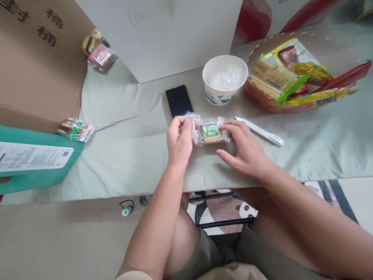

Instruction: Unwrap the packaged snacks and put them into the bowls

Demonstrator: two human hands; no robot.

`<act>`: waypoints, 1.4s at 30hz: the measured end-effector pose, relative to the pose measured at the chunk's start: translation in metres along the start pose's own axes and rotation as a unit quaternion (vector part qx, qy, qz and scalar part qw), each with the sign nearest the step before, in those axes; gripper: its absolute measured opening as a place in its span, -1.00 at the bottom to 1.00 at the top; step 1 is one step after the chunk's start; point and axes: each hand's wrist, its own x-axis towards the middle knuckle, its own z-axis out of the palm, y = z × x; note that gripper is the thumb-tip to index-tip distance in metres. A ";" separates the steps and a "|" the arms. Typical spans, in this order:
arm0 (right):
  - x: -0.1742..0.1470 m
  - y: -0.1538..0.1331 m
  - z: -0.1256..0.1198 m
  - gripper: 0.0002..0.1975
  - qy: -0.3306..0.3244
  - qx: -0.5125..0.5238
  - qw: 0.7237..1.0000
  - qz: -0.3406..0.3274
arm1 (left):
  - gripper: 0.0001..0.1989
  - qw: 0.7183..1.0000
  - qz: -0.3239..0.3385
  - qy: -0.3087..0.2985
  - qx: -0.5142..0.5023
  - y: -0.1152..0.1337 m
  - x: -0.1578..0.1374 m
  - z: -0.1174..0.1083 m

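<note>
On the pale green cloth lies a small pack of biscuits [211, 132] in clear wrapping with a green label. My left hand [180, 136] is closed, its fingers pinched on crumpled clear plastic [197, 131] at the pack's left side. Whether this plastic is part of the pack's wrapper or a separate piece, I cannot tell. My right hand [246, 149] has its fingers spread, with the fingertips at the pack's right end and the thumb apart below. A white utility knife [259, 131] lies just beyond the right hand. Behind the left hand is a dark phone [179, 102], partly covered.
A paper tub [221, 97] holds crumpled clear plastic. Right of it, a scalloped basket [253, 95] contains several snack packs. White [175, 42] and brown [43, 70] boxes stand behind and left, with a green package [43, 181] in front. Small wrapped snacks [101, 58] lie near the boxes.
</note>
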 end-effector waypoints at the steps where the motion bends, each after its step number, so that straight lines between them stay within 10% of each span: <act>1: 0.000 0.001 -0.001 -0.45 0.000 0.001 1.000 0.001 | -0.80 0.998 -0.049 -0.019 -0.042 0.002 0.001 0.000; 8: 0.003 0.003 -0.008 -0.94 0.033 0.022 0.999 0.029 | -0.82 0.984 -0.127 -0.019 -0.126 0.010 0.008 0.003; 27: 0.003 0.012 -0.021 -0.61 0.120 -0.080 0.988 0.059 | -0.97 0.989 0.039 0.142 -0.020 0.000 0.023 -0.023; 35: 0.005 0.011 -0.014 -0.69 0.017 -0.072 0.997 0.026 | -0.87 0.940 0.228 -0.086 0.239 0.002 0.008 -0.027; 42: 0.005 0.009 -0.017 -0.85 0.071 -0.059 0.995 0.028 | -0.88 0.914 0.271 -0.112 0.280 -0.004 0.007 -0.027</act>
